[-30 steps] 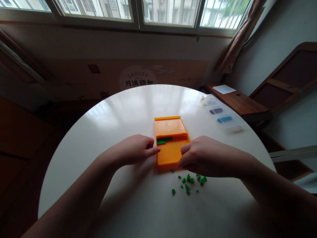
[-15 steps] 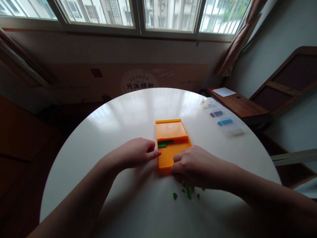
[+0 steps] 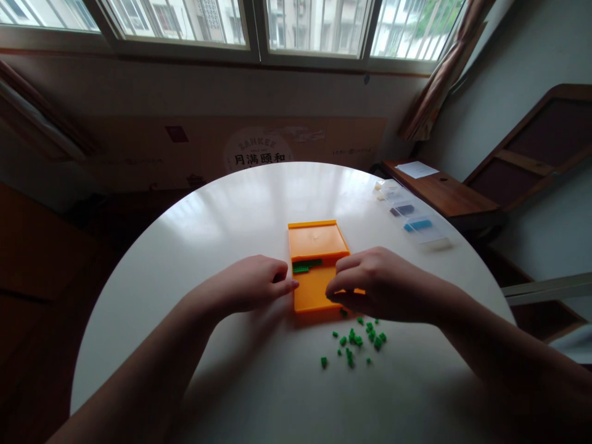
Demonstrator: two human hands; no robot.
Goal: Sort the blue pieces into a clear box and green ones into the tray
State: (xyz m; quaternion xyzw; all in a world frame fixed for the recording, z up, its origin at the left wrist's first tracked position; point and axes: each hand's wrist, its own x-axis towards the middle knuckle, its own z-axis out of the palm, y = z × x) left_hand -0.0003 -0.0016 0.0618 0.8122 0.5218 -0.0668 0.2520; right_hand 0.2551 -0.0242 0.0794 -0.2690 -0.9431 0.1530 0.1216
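A shallow orange plastic tray lies on the white table. Along its inner left side, several green toy bricks are set in short rows. My left hand is at the tray's left edge, fingers curled and thumb tip against the rim. Over the tray's right part, my right hand is closed in a pinch, with a small green brick just showing at the fingertips. Loose green bricks are scattered on the table in front of the tray, below my right hand.
Clear plastic bags holding blue, dark and pale pieces lie at the round table's right rear edge. Beyond it stands a wooden side table with a white paper. A printed carton leans below the window.
My right hand has risen from the loose bricks at the tray's front right corner to above the tray, uncovering more of the pile. My left hand stays at the rim.
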